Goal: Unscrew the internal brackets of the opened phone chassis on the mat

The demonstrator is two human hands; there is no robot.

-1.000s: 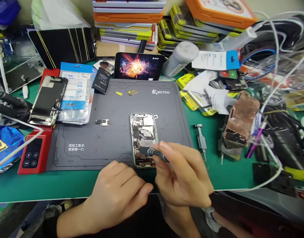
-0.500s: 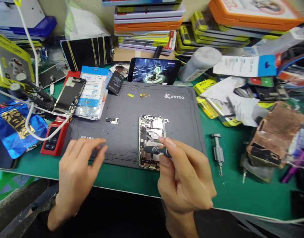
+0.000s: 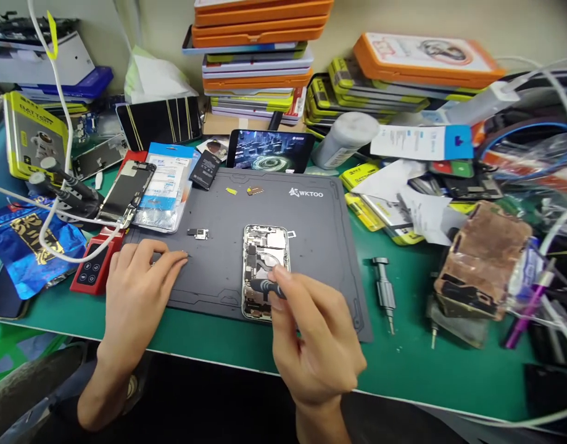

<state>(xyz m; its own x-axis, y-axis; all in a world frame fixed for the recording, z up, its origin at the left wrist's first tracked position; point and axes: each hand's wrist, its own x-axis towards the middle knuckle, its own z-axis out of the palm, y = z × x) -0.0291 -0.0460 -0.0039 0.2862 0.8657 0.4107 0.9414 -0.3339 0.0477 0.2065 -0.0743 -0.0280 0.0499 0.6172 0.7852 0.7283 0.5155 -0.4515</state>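
Note:
My left hand rests at the left part of the dark work mat, its thumb and forefinger pinched together beside tiny dark specks. What is between the fingertips is too small to make out. In my right hand is a dark screwdriver with light rings, held almost level over the lower half of an opened phone. The phone lies face up with its inner parts bare, and my fingers hide its lower right corner. A small SIM tray sits at its right edge. A small phone part lies above my left fingertips.
A battery and a phone screen assembly lie at the back left. A red device with buttons is left of my left hand. A grey screwdriver lies right of the mat. Stacked boxes line the back.
My left thumb and forefinger have closed from an open gap and come down to the mat. My right hand still holds the screwdriver over the phone. The whole view has shifted.

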